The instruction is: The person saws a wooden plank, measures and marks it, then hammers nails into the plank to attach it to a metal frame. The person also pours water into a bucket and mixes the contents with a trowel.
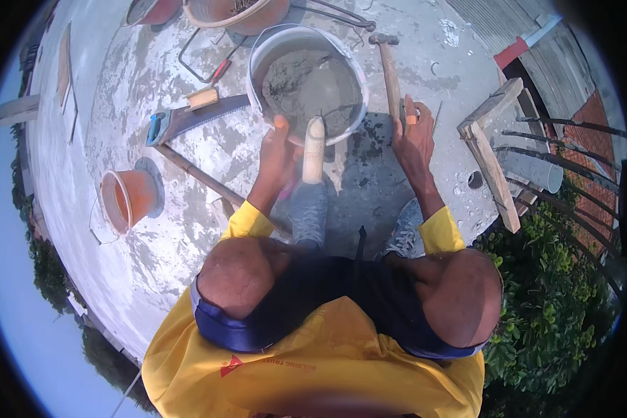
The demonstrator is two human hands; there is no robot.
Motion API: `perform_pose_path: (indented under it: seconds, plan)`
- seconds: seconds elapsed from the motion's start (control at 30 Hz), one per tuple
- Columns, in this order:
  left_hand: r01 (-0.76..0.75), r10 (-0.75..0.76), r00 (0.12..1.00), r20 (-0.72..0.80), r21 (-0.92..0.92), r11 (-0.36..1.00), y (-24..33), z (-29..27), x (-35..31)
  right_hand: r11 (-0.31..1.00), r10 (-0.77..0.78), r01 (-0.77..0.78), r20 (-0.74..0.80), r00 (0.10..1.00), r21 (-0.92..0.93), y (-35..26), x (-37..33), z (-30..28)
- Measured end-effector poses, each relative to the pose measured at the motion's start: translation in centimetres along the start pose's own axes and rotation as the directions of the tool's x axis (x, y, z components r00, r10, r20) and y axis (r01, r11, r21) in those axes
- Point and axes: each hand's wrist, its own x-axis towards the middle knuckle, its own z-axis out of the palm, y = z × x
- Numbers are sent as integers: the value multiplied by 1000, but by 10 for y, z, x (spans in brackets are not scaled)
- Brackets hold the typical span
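Observation:
A white bucket [361, 103] of wet grey mortar [306, 80] stands in front of me. The wooden handle [314, 155] of a tool, likely a trowel, sticks out over its near rim, with the far end in the mortar. My left hand [277, 155] grips the bucket's near left side, a fingertip at the rim; its other fingers are partly hidden. To the bucket's right lies a hammer [390, 73] with a wooden handle. My right hand [414, 143], an orange band on one finger, rests beside the handle's near end, fingers apart, seemingly touching it.
Left of the bucket lie a handsaw [205, 115], a wood block [202, 98], a hacksaw [219, 72] and a long stick [200, 174]. An orange bucket [123, 202] stands farther left. A wooden frame [491, 153] and dark rods [564, 157] border the slab's right edge, above foliage.

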Motion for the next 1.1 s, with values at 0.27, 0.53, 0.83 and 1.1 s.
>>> perform_pose_path:
  seconds: [0.27,0.53,0.83,1.1]
  plan:
    - [-107,551,485,-679,579,808,33,-198,-91,997,-21,6,206,978,72,-8,14,-78]
    - [-430,128,435,-891,-81,899,170,-499,-141,982,152,-180,346,926,51,10,17,-105]
    - [-84,202,704,-681,202,976,159,-596,-141,976,132,-192,425,895,99,16,44,-118]
    - [-274,-53,883,-467,-604,748,182,-488,-198,892,134,-381,663,737,243,9,27,-108]
